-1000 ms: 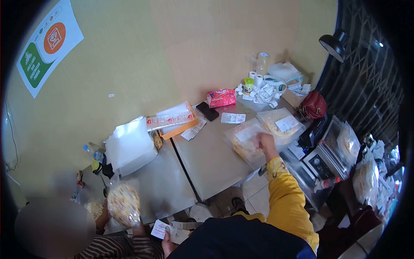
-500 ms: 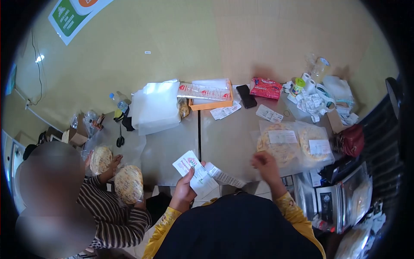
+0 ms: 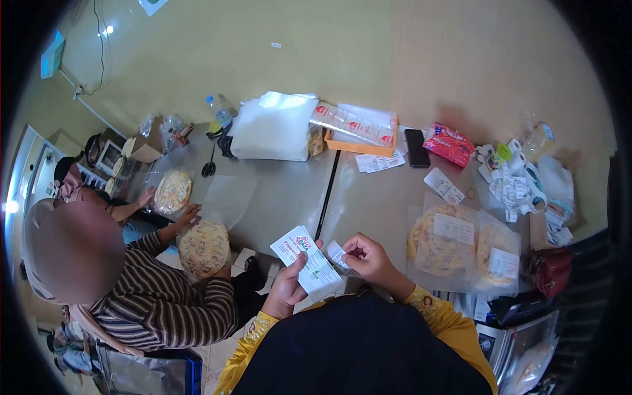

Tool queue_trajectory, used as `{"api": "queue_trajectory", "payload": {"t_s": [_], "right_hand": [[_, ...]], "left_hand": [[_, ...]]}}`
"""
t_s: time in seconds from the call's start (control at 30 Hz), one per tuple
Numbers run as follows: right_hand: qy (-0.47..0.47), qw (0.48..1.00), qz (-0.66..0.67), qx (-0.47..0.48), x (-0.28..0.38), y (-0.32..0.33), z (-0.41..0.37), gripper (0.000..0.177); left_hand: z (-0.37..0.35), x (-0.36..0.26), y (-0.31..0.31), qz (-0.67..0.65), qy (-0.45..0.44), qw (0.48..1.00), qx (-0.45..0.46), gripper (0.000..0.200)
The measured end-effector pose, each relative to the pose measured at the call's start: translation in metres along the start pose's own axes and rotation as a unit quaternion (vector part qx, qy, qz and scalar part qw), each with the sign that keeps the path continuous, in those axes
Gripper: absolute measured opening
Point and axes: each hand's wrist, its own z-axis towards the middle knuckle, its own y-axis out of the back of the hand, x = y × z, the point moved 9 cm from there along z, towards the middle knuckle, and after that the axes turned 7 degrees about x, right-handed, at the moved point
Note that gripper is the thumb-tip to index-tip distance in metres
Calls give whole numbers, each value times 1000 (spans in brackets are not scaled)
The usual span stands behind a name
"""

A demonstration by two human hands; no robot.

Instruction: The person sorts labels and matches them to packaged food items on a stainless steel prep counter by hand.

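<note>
My left hand holds a stack of printed label cards, thumb on top, in front of the table edge. Right beside it, my right hand pinches the end of a small white printed label strip. Whether the strip's far end still touches my left fingers is hard to make out. To the right of my right hand lie two flat round pizzas in clear bags, a larger pizza and a smaller pizza, each with a white label on top.
At left, a person in a striped sleeve holds a bagged pizza; another pizza lies beyond. Along the back are clear plastic sheets, an orange tray, a phone, a red packet and label rolls.
My right hand has moved left from near the bagged pizzas and now grips the label strip. My left hand still holds the cards. The view has turned toward the left.
</note>
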Motion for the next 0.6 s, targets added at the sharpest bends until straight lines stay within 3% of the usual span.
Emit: {"api": "queue_trajectory", "payload": {"t_s": [0.1,0.2,0.3,0.5,0.6], "right_hand": [[7,1000,28,4,4,-11,5,13],[45,991,-127,6,26,-19,11,14],[164,939,-301,16,58,-37,13,18],[243,862,-429,117,60,-76,18,14],[270,835,-461,133,66,-99,13,9]], "left_hand": [[-6,-4,3,24,19,999,-23,55],[-6,-4,10,43,43,998,-11,53],[-14,-3,15,-18,64,998,-17,52],[-38,-3,33,-86,59,992,-73,50],[-51,-10,34,-87,60,993,-54,49]]}}
